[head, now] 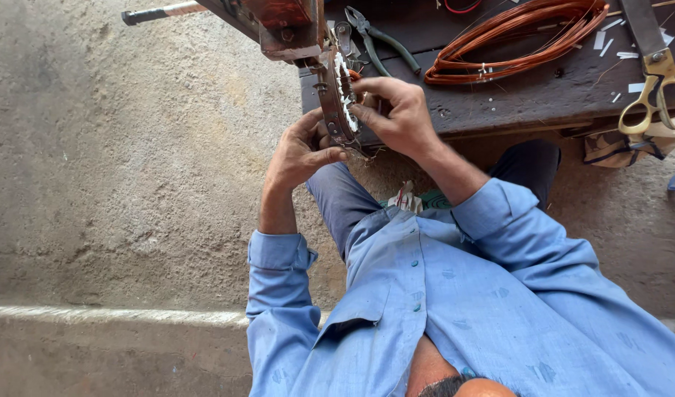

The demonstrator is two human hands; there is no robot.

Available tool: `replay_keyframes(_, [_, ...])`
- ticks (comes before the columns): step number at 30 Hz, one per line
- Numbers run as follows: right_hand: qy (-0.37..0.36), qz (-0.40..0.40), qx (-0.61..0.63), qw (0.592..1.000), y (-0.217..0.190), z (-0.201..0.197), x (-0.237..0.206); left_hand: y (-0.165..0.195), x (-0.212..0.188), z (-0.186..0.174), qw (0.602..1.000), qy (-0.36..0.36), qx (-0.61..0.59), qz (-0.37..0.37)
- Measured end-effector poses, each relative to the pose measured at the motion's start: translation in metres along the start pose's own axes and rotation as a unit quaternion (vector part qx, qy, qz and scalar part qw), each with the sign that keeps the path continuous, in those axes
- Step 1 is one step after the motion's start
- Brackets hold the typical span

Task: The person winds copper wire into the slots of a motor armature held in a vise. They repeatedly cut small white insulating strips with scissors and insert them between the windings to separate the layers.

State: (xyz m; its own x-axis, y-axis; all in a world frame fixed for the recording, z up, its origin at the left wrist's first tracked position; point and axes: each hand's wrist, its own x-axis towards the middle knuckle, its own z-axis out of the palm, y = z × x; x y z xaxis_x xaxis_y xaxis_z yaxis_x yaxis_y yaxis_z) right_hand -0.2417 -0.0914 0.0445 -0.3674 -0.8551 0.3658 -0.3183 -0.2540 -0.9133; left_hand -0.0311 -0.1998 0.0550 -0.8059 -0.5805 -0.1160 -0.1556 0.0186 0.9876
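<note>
A rough concrete floor (pixel 131 184) filled the left of the view, and a dark wooden surface (pixel 528 99) stood at the far right. At the surface's near left corner, just below a rusty metal bracket (pixel 286 26), sat a ring-shaped motor stator (pixel 336 99) with white insulation in its slots. It stood on edge, its flat faces turned left and right, so its axis ran roughly left to right and its rim was seen nearly edge-on, slightly tilted.

The left hand (pixel 297 151) cupped the stator from the near left side, thumb laid against the rim, its grip closed on the ring. The right hand (pixel 396 114) pressed on the stator's right face, fingertips pinched at the white slots; what they pinched was too small to tell.

Farther out on the surface lay dark-handled pliers (pixel 381 40), a long oval coil of copper wire (pixel 517 37) and brass-handled scissors (pixel 654 92) at the right edge, with white paper scraps (pixel 617 44) around. No containers showed. The person wore a blue shirt (pixel 440 294).
</note>
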Motion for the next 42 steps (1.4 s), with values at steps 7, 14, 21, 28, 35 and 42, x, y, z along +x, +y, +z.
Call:
replay_keyframes(7, [-0.096, -0.137, -0.23, 0.959, -0.001, -0.011, 0.031, -0.018, 0.005, -0.002, 0.997, -0.015, -0.078, 0.008])
replay_keyframes(14, [-0.021, -0.105, -0.002, 0.994, 0.004, -0.017, 0.014, -0.032, 0.001, -0.004, 0.977, 0.142, -0.124, 0.097])
replay_keyframes(21, [0.021, -0.032, 0.138, 0.99, 0.003, 0.002, -0.002, -0.008, 0.027, 0.005, 0.972, 0.084, 0.069, 0.209])
replay_keyframes(28, [0.028, 0.098, 0.231, 0.967, 0.008, 0.011, -0.006, 0.009, 0.041, 0.017, 0.978, 0.116, 0.083, 0.152])
replay_keyframes(35, [-0.033, 0.099, 0.278, 0.955, 0.007, 0.001, -0.002, 0.009, 0.036, 0.019, 0.951, 0.13, 0.171, 0.224])
replay_keyframes(42, [-0.029, 0.026, 0.175, 0.984, 0.006, -0.002, 0.005, 0.005, 0.04, 0.017, 0.973, 0.116, 0.104, 0.172])
